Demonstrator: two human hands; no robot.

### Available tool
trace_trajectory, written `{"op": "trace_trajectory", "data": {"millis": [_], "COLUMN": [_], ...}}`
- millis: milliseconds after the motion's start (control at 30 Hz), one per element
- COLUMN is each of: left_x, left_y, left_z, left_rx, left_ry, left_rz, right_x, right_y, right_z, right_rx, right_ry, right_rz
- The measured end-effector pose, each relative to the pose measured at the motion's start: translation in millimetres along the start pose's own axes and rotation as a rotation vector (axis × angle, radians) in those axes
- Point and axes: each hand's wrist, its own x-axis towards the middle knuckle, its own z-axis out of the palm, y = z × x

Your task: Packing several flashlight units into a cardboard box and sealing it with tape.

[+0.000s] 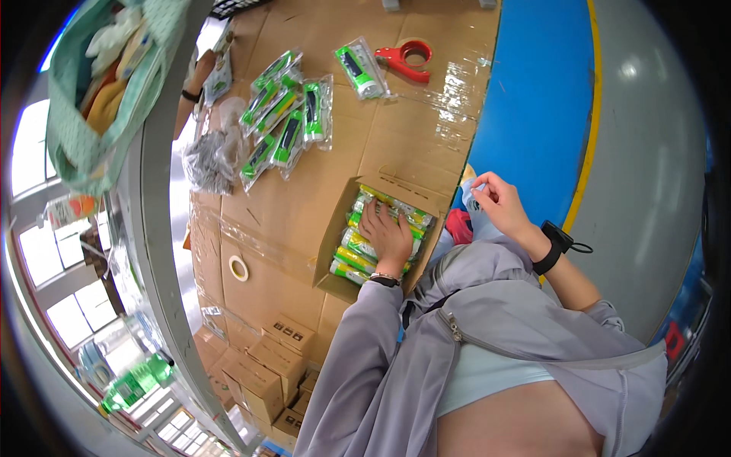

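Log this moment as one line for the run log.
left hand: pressing green packets in open carton | right hand: raised beside carton, pinching something small, unclear | loose packets, red tape dispenser on cardboard

Open cardboard around the box, clutter crowding the far side

The left hand [387,238] is lying flat over the green and yellow packs [358,255] inside the open carton [335,263], blocking most of its mouth, and the raised flaps [403,186] are walling in its far edge. Bare cardboard floor covering [289,221] is lying open to the left of the carton, interrupted only by a small tape roll [239,268]. Farther off, scattered bagged packs [285,122], a crumpled grey plastic bundle [209,160] and a red tape dispenser [407,59] are crowding the way. Small closed boxes [266,373] are stacking up at the near left. The right hand [499,202] is hovering over the blue floor [533,99].
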Motion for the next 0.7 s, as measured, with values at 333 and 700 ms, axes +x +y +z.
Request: {"op": "trace_trajectory", "data": {"millis": [333, 700], "left_x": [3, 9], "left_y": [-5, -9], "left_z": [8, -29], "left_rx": [-0.048, -0.189], "left_ry": [0.036, -0.06], "left_rz": [0.027, -0.061], "right_x": [15, 27], "right_y": [16, -1], "right_z": [-3, 63], "right_rx": [0.001, -0.085], "right_ry": [0.088, -0.389], "right_rz": [0.094, -0.605]}}
